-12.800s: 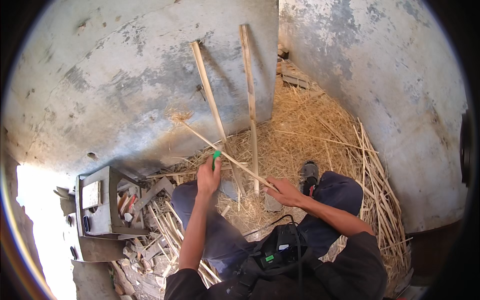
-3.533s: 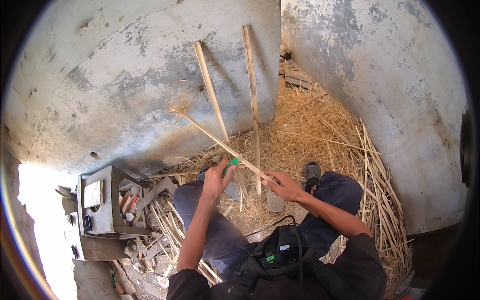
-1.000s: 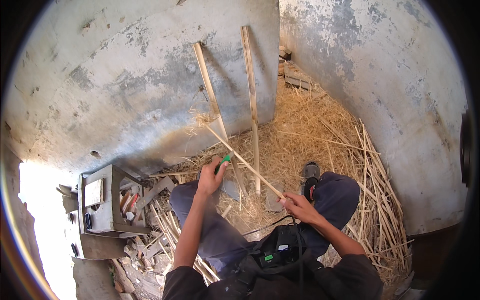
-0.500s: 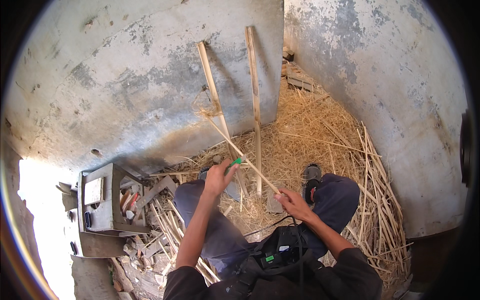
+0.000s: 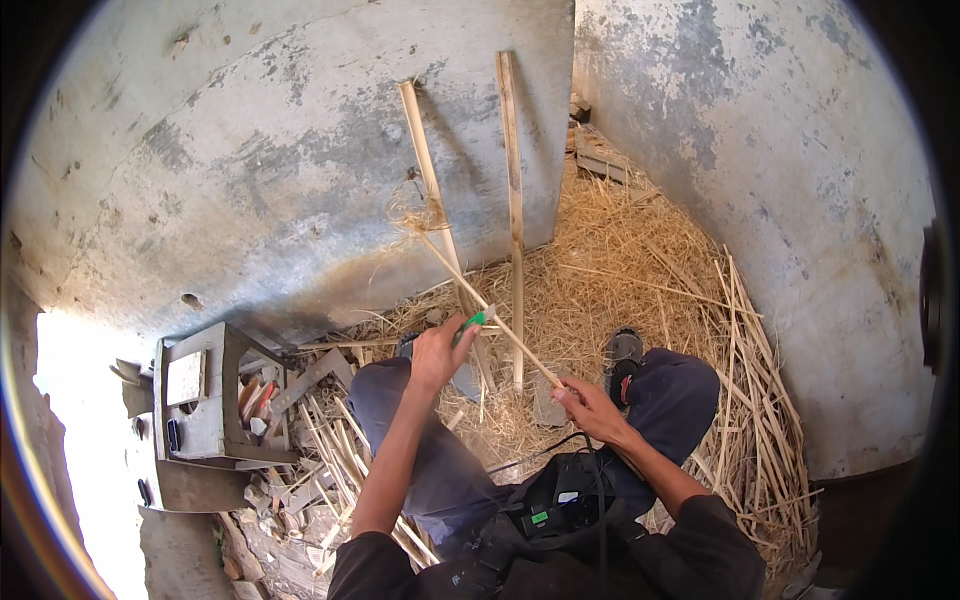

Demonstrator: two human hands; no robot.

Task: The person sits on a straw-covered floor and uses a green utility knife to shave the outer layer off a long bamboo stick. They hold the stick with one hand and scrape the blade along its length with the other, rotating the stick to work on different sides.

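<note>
My left hand [image 5: 436, 356] is closed round a green-handled knife [image 5: 474, 320], whose short pale blade lies against a thin wooden stick [image 5: 518, 343]. My right hand [image 5: 592, 408] pinches the near end of that stick. From there the stick slants up and away to the left, its far end carrying a tangle of curled shavings [image 5: 418, 221]. Behind it, two long split wooden strips lean on the wall: a pale one [image 5: 424, 150] on the left and a browner one [image 5: 511, 150] on the right.
Shavings [image 5: 600, 230] cover the floor between my feet and the walls. Several thin sticks [image 5: 765, 400] lie heaped at the right. At the left a grey wooden stool [image 5: 205, 400] lies on its side, with rubble and scraps near it. A black pouch [image 5: 565, 495] rests at my lap.
Both hands and the stick stay almost in place. The knife remains against the stick, and the view has shifted very slightly.
</note>
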